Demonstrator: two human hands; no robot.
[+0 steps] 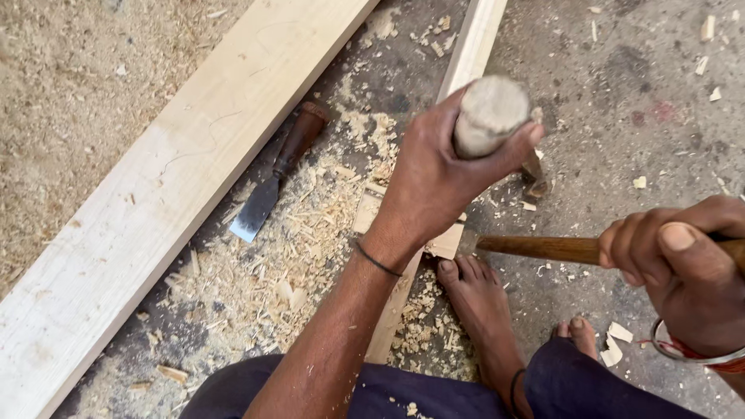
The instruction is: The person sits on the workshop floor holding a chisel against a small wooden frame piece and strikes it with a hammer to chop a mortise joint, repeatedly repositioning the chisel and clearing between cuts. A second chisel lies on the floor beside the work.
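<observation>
My left hand (438,174) grips the round wooden handle of a chisel (489,112), held upright over a narrow wooden plank (473,46) that runs away from me. My right hand (683,260) holds a hammer by its brown wooden handle (543,248); the hammer's head (534,180) shows just right of the chisel, partly hidden behind my left hand. My bare foot (477,299) rests beside the plank's near end. The chisel's blade is hidden by my hand.
A second chisel (275,174) with a dark handle and flat steel blade lies on wood shavings (303,233) between the narrow plank and a wide pale board (155,194) at left. Sawdust covers the ground at far left. Wood chips dot the grey floor (636,101) at right.
</observation>
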